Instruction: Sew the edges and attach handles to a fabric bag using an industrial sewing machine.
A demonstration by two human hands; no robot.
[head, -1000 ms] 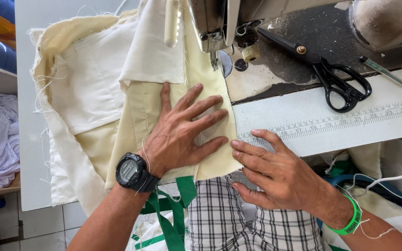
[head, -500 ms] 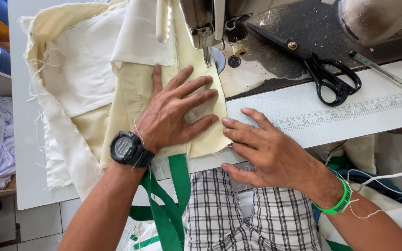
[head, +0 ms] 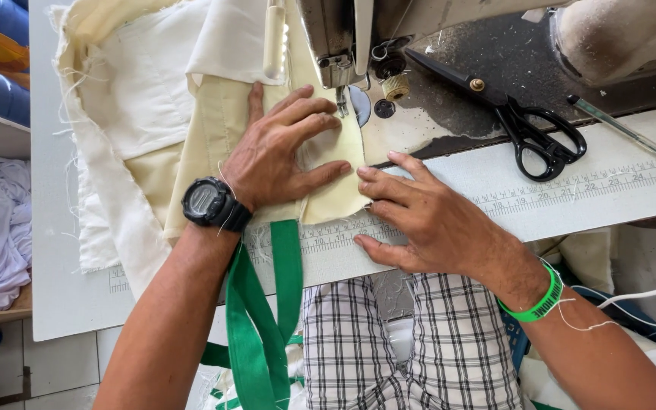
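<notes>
Head view: the cream fabric piece (head: 328,163) is seen lying flat on the table (head: 62,250), its far edge fed under the needle (head: 339,100) of the sewing machine (head: 343,30). The left hand (head: 279,152) is laid palm-down on it with the fingers spread wide; nothing is pinched, the cloth is only pressed against the table. The right hand (head: 427,220) is set just beside the near right corner of the piece, fingers extended and fingertips touching the cloth edge and the printed ruler strip (head: 571,193); its grip is likewise open and nothing is held in it.

The fabric is judged to be light, soft and limp, prone to creep and wrinkle, with frayed, thread-shedding edges; it is best controlled by flat pressure near the seam line, not by pulling. A larger bundle of white and cream cloth (head: 130,106) is heaped to the left, partly under the piece. A green ribbon (head: 260,319) hangs off the table edge below the left wrist, on which a black digital watch (head: 210,203) is worn. A green wristband (head: 537,300) is seen on the right wrist. Black-handled scissors (head: 529,129) and a pen (head: 624,130) lie well apart, on the worn machine bed and the table.
</notes>
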